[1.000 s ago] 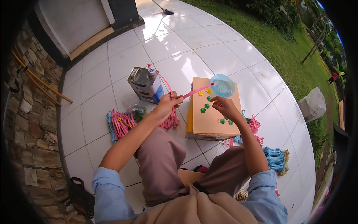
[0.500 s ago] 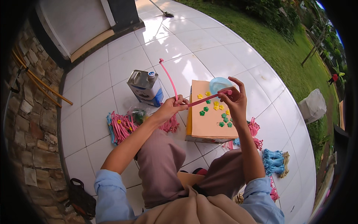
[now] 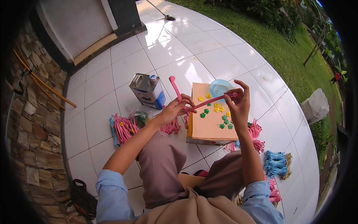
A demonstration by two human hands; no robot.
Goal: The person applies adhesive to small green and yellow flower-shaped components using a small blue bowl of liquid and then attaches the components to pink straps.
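Note:
A thin pink strip (image 3: 209, 102) with knobbed ends stretches between my two hands above a cardboard box (image 3: 203, 128). My left hand (image 3: 178, 109) pinches it at the box's left edge. From there a pink length with a round end (image 3: 172, 78) sticks up, and a short pink bit hangs below the fingers. Whether these are one strip or two, I cannot tell. My right hand (image 3: 238, 103) grips the other end between thumb and finger, the remaining fingers raised. Small yellow flowers (image 3: 216, 107) and green flowers (image 3: 222, 126) lie on the box top, near a light blue round dish (image 3: 220, 89).
A metal can (image 3: 147, 91) stands left of the box. Bundles of pink strips (image 3: 123, 128) lie by my left knee. To the right are more pink bundles (image 3: 255, 136) and blue bundles (image 3: 275, 164). A dark bag (image 3: 82, 198) rests by the stone wall.
The strip's free upper end has dropped and moved right, now shorter above my left hand. A pink bit now shows below the left fingers. The right hand keeps its hold.

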